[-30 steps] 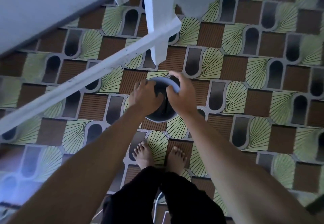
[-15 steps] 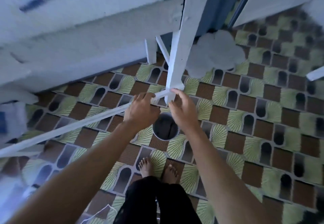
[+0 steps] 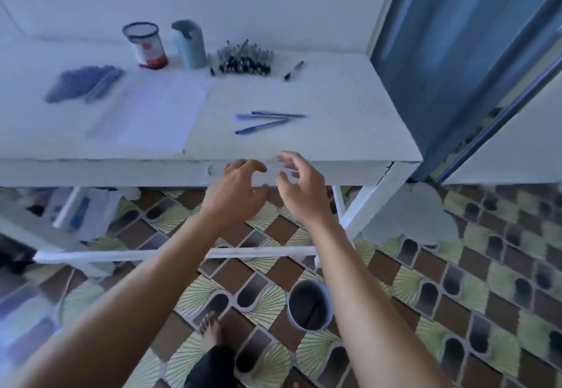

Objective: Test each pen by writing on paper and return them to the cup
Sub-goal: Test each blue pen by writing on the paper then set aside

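Both hands have lifted off the dark cup (image 3: 309, 305), which stands on the tiled floor beside the right forearm. The left hand (image 3: 235, 193) and right hand (image 3: 299, 188) now hover empty, fingers loosely curled, before the white table's (image 3: 349, 120) front edge. On the table lie a paper sheet (image 3: 161, 111) and, to its right, three blue pens (image 3: 267, 120).

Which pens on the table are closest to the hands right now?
The three loose blue pens, lying right of the paper near the front edge. The blue pile, the black pile and the single black pen lie farther back.
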Demonstrator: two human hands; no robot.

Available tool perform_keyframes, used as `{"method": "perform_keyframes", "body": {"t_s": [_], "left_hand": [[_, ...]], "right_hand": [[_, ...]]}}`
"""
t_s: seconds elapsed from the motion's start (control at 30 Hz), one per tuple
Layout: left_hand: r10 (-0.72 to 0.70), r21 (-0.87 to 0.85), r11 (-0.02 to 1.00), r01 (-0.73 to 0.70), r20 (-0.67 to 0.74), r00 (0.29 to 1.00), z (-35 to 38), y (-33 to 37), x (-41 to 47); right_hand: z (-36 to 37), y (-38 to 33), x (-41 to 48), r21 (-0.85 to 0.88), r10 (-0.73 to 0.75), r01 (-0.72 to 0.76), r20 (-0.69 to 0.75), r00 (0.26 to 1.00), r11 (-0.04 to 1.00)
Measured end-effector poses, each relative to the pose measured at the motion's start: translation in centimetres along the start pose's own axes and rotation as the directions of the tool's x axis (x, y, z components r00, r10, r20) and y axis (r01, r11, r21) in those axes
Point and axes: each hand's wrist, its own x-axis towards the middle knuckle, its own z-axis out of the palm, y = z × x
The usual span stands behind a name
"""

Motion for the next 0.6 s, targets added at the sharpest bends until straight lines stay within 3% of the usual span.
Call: {"method": "perform_keyframes", "body": {"t_s": [0.2, 0.37, 0.5, 0.6], "left_hand": [[-0.022, 0.074, 0.997, 0.027, -0.063, 0.998, -7.1, -7.4, 5.3], [-0.037, 0.137, 0.989, 0.050, -0.094, 0.995, -10.6, -15.1, 10.7], [-0.050, 0.174, 0.982, 0.075, -0.141, 0.989, -11.3, -20.3, 14.6], [-0.041, 0.187, 0.980, 0.065, -0.130, 0.991, -10.9, -22.4, 16.4]], "right_hand": [[7.6, -3.4, 7.6, -0.046, -0.041, 0.047, 0.136, 0.990, 0.998], [14.7, -4.6, 14.2, -0.123, -0.088, 0.108, 0.160, 0.983, 0.986], [19.2, -3.7, 18.4, -0.288, -0.099, 0.147, 0.172, 0.980, 0.946], [21.1, -2.4, 19.7, -0.491, -0.052, 0.136, 0.180, 0.982, 0.860]]}}
